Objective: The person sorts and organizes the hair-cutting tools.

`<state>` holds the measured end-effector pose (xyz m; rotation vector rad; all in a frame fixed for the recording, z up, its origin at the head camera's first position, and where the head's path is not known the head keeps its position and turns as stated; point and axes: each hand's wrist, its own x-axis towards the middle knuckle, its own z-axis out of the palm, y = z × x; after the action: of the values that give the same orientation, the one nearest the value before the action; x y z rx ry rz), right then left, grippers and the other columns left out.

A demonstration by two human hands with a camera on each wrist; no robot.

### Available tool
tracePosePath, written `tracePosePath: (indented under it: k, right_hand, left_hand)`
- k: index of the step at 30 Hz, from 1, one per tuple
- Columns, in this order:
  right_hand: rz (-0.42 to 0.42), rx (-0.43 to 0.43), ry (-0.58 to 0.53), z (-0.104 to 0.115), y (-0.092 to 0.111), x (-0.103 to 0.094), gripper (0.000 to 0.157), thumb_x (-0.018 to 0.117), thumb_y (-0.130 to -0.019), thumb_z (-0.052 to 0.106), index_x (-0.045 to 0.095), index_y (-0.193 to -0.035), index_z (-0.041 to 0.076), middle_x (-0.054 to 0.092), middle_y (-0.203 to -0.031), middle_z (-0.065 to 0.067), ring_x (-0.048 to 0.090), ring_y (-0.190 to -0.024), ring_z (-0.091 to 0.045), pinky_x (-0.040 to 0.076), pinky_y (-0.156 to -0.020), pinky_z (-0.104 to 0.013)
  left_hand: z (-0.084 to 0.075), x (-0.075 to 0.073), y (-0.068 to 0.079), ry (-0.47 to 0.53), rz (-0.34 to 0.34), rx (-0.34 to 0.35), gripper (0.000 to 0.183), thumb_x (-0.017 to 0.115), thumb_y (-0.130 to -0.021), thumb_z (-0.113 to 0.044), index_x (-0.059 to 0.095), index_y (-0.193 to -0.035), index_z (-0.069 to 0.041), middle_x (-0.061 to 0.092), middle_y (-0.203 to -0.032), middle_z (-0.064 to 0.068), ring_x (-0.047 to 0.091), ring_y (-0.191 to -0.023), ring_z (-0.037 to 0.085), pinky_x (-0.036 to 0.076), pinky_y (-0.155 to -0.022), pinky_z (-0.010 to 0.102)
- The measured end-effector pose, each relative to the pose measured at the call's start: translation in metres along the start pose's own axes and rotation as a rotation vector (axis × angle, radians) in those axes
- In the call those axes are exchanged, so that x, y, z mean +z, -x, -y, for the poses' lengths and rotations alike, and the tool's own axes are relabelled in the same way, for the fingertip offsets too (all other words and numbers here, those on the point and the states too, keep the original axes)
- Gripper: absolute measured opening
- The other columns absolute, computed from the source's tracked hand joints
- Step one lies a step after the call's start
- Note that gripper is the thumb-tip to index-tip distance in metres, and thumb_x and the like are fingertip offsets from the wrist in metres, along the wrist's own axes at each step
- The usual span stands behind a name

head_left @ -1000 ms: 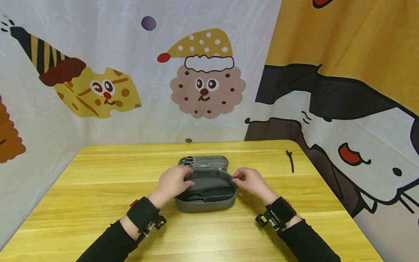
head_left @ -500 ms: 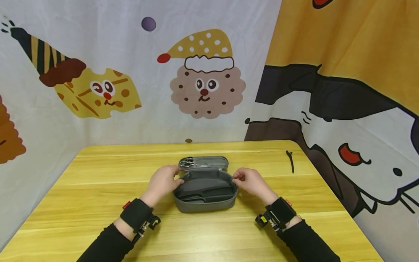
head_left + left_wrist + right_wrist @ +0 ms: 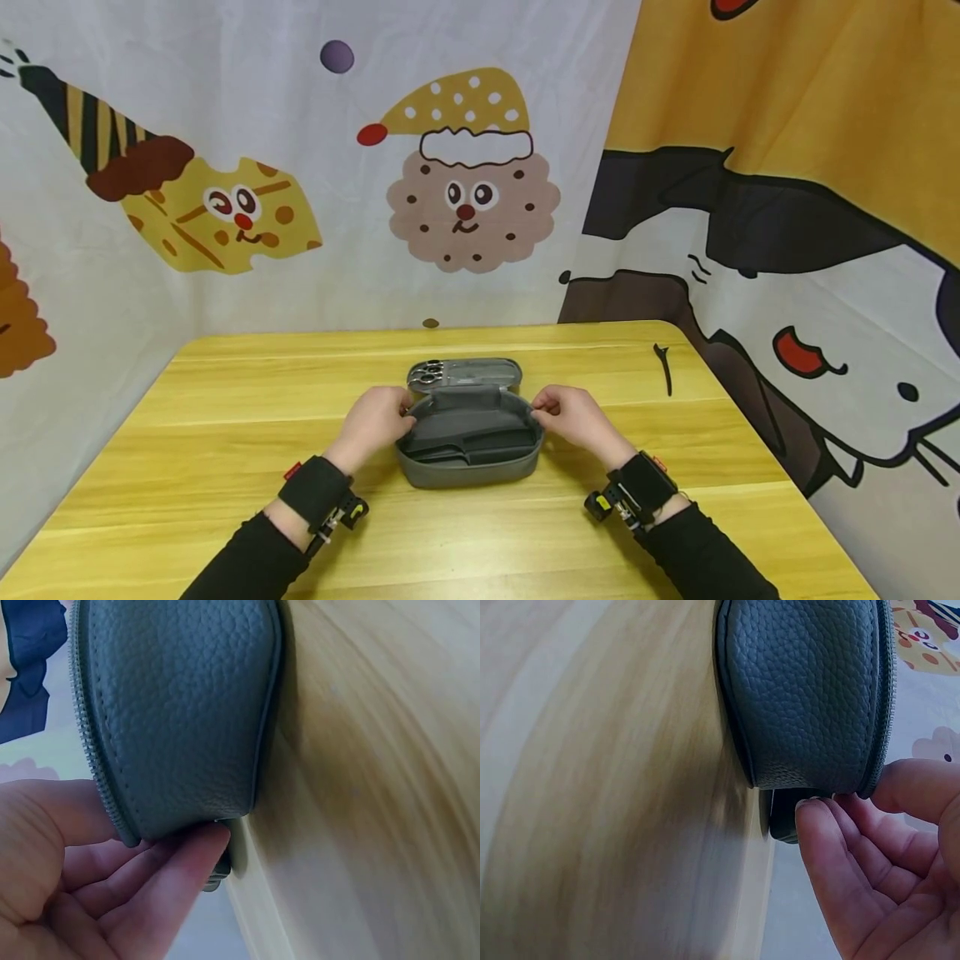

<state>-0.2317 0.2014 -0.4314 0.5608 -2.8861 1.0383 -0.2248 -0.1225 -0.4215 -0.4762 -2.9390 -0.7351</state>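
Note:
A grey pebbled-leather zip case (image 3: 472,476) lies on the table with its lid (image 3: 486,372) folded back. Shiny metal implements with ring-like ends (image 3: 429,372) sit in the lid's left end; their exact kind is too small to tell. Inside the case, a dark flat divider or flap (image 3: 498,443) covers the front part. My left hand (image 3: 375,422) pinches the left end of the rim; its wrist view shows the thumb at the zip edge (image 3: 88,735) and fingers below. At the right end, my right hand (image 3: 579,419) pinches the rim likewise, near the zip teeth (image 3: 889,712).
A slim black stick with a forked tip (image 3: 663,369) lies at the back right of the wooden table (image 3: 247,417). Behind the table's far edge hangs a printed cloth (image 3: 285,292).
My left hand has moved left from over the case's inside to its left rim, where it takes hold. The right hand stays at the right rim.

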Motion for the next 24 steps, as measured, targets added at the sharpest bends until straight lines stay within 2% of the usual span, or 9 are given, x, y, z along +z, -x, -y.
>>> tracePosePath:
  k: [7,11,17,24]
  right_hand:
    - [-0.011,-0.041,0.034,-0.002,-0.004,-0.005,0.009,0.072,-0.09,0.011,0.072,-0.097,0.005,0.067,-0.084,0.002,0.063,-0.076,-0.014,0.053,-0.072,-0.033]
    - [-0.051,-0.028,0.066,-0.008,-0.005,-0.013,0.017,0.071,-0.092,0.015,0.072,-0.104,0.002,0.069,-0.089,-0.001,0.065,-0.081,-0.018,0.054,-0.077,-0.037]
    - [-0.12,0.004,0.095,-0.022,-0.004,-0.029,0.031,0.069,-0.095,0.017,0.066,-0.119,-0.002,0.069,-0.104,-0.013,0.066,-0.094,-0.03,0.053,-0.085,-0.045]
    - [-0.196,0.046,0.123,-0.043,-0.002,-0.051,0.044,0.066,-0.097,0.02,0.056,-0.131,-0.007,0.062,-0.12,-0.026,0.06,-0.109,-0.042,0.048,-0.093,-0.053]
  left_hand:
    - [0.001,0.003,-0.003,0.007,-0.015,0.007,0.014,0.074,-0.08,-0.001,0.067,-0.071,-0.009,0.054,-0.062,-0.003,0.047,-0.057,0.014,0.04,-0.055,0.029]
    - [0.001,0.005,-0.003,0.003,-0.022,0.013,0.014,0.074,-0.08,0.0,0.068,-0.071,-0.009,0.055,-0.062,-0.003,0.047,-0.057,0.013,0.041,-0.055,0.029]
    - [0.001,0.005,-0.003,0.0,-0.021,0.014,0.014,0.074,-0.08,0.001,0.068,-0.072,-0.009,0.055,-0.062,-0.003,0.047,-0.056,0.013,0.04,-0.055,0.029]
    - [-0.001,0.005,-0.003,-0.003,-0.017,0.005,0.009,0.075,-0.08,0.001,0.071,-0.077,-0.006,0.06,-0.066,-0.001,0.05,-0.059,0.013,0.045,-0.058,0.031]
